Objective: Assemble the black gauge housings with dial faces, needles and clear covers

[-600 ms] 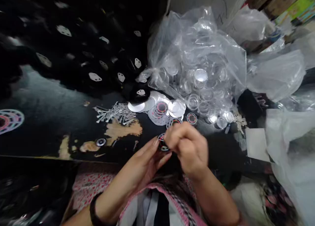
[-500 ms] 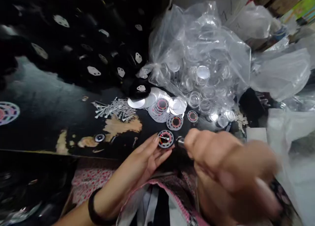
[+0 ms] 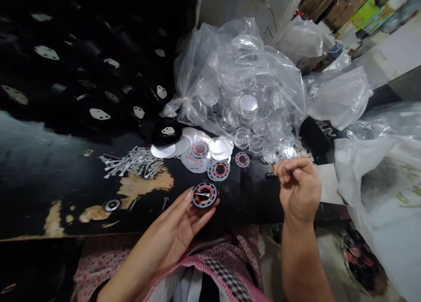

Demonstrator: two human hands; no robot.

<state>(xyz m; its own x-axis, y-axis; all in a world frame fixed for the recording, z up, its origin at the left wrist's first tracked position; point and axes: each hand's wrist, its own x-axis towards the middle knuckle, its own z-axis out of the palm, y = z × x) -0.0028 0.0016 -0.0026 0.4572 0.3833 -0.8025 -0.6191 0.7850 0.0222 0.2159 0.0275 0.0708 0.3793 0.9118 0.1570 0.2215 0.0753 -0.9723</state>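
Note:
My left hand [image 3: 179, 223] holds a round gauge [image 3: 204, 195] by its edge, dial up. The gauge has a black face, a red ring of marks and a pale needle mounted on it. Further right, my right hand [image 3: 297, 190] is closed with curled fingers. A short metal-tipped tool [image 3: 270, 175] pokes out to the left at its fingertips; the rest of it is hidden. Behind the gauge lie printed dial discs [image 3: 219, 170], one single dial disc [image 3: 242, 159] and plain silvery discs [image 3: 221, 147]. Pale needles [image 3: 134, 161] lie in a heap to the left.
A clear plastic bag [image 3: 237, 65] spills round transparent covers [image 3: 257, 144] at the back. Black housings with white plates [image 3: 167, 131] crowd the back left. A small ring-like part [image 3: 112, 205] lies on the worn black table [image 3: 243, 196]. White bags [image 3: 381, 174] stand at right.
My right hand has drawn away from the gauge to the right and back, with the tool at its fingertips. My left hand keeps the gauge. The camera view has shifted right.

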